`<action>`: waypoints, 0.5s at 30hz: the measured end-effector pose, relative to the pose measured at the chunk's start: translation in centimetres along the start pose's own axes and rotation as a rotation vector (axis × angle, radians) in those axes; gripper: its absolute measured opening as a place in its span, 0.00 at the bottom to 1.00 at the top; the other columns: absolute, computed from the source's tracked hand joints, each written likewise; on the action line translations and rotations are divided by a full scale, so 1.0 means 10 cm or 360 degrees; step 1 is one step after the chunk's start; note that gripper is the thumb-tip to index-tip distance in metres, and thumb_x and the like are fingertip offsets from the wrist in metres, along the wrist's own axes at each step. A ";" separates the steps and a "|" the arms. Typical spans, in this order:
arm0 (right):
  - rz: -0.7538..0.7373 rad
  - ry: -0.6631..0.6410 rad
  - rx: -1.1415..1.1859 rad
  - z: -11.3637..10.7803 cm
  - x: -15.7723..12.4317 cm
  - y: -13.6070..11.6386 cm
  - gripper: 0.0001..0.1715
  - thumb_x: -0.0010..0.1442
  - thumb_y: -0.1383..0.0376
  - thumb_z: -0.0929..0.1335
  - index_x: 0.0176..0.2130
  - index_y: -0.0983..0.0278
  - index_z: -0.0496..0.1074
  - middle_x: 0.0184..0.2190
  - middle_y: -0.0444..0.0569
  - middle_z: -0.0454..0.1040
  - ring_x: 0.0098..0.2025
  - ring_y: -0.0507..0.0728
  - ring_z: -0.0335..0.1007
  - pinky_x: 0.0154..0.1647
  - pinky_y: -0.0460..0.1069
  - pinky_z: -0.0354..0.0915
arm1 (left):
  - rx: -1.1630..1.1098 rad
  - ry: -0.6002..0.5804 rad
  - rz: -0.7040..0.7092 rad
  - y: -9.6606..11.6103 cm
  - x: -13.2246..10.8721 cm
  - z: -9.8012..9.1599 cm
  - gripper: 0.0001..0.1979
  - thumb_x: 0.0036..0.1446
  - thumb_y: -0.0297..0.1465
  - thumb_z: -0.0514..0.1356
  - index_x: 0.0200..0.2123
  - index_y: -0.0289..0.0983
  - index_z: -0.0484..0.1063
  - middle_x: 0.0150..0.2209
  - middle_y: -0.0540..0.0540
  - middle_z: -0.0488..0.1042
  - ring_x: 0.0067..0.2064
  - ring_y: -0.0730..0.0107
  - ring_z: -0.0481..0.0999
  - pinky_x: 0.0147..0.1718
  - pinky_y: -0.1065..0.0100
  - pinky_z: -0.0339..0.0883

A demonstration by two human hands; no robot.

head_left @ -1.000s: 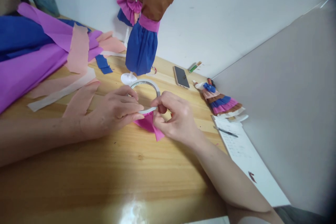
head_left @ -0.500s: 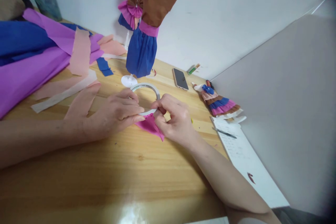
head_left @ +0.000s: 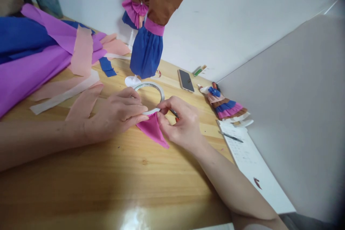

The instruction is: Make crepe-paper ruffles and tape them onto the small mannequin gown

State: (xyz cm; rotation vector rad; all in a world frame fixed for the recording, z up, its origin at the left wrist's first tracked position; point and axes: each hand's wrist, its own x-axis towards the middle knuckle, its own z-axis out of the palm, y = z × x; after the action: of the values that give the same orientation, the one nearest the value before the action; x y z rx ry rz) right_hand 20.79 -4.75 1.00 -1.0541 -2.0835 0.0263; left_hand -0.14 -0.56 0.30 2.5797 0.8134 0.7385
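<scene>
My left hand (head_left: 118, 113) is closed round the near left side of a roll of white tape (head_left: 161, 91), fingers over the ring and thumb beneath. A small piece of bright pink crepe paper (head_left: 152, 129) hangs from the ring's near edge, above the wooden table. My right hand (head_left: 180, 124) pinches the paper's upper edge between thumb and forefinger, right against the tape. What exactly lies between those fingertips is partly hidden. Just beyond stands a paper dress with a brown top and blue skirt (head_left: 147, 52) on a white stand (head_left: 132, 81).
Purple crepe paper (head_left: 32, 75), blue crepe paper (head_left: 24, 37) and peach strips (head_left: 82, 52) cover the table's left. A phone (head_left: 185, 80) lies near the wall. At right are a striped paper dress (head_left: 228, 107) and a white sheet (head_left: 253, 163) with a pen (head_left: 232, 137).
My right fingertips have shifted slightly along the tape's edge, and the pink paper hangs a little wider and lower. Part of a dark and red object now shows behind my right hand.
</scene>
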 end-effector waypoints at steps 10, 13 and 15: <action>0.0025 0.0134 -0.0016 0.04 -0.01 -0.02 0.06 0.56 0.73 0.66 0.32 0.62 0.67 0.26 0.43 0.71 0.27 0.51 0.68 0.29 0.47 0.66 | 0.0572 0.0059 0.0186 0.01 -0.06 -0.04 0.22 0.72 0.33 0.45 0.32 0.40 0.75 0.32 0.51 0.78 0.43 0.68 0.73 0.44 0.68 0.61; 0.0034 0.0214 -0.0088 0.05 -0.03 -0.03 0.08 0.58 0.71 0.68 0.29 0.62 0.67 0.24 0.43 0.71 0.26 0.51 0.67 0.27 0.47 0.65 | 0.0642 0.0102 0.0156 -0.02 -0.08 -0.01 0.19 0.70 0.32 0.46 0.34 0.39 0.75 0.34 0.51 0.78 0.43 0.68 0.71 0.45 0.66 0.59; 0.0060 0.0226 -0.0109 0.06 -0.04 -0.04 0.08 0.58 0.71 0.69 0.28 0.62 0.67 0.23 0.43 0.72 0.24 0.50 0.67 0.25 0.46 0.64 | 0.0680 0.0101 0.0125 -0.05 -0.10 0.01 0.16 0.69 0.30 0.47 0.36 0.39 0.74 0.36 0.51 0.78 0.44 0.67 0.69 0.46 0.66 0.58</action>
State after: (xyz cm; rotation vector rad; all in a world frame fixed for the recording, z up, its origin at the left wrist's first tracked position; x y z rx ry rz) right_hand 20.25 -5.08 0.43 -1.1041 -1.9488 -0.0993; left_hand -1.01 -0.75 -0.40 2.9932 0.9849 0.7382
